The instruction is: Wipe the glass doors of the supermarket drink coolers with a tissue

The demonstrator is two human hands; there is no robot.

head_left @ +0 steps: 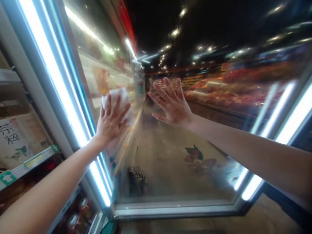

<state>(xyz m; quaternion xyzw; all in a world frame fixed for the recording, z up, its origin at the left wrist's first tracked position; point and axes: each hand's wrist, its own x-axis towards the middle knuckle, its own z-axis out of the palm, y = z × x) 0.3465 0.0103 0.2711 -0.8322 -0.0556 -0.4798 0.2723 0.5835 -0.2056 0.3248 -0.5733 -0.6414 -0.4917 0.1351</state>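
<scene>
My left hand (110, 119) lies flat with its fingers apart, pressing a crumpled white cloth (123, 95) against the glass door (161, 156) on its left side. Part of the cloth is hidden under my palm and fingers. My right hand (173, 109) is held up nearer the middle of the pane, empty and with fingers spread. Whether its palm touches the glass cannot be made out. A metal frame (175, 210) runs along the bottom of the door.
Bright light strips (63, 94) line the left edge of the door; more glow at right. A shelf with a printed package (14, 138) and jars (74, 222) stands at left. Through the glass show a tiled floor, a blurred produce display (234, 84) and dark ceiling lights.
</scene>
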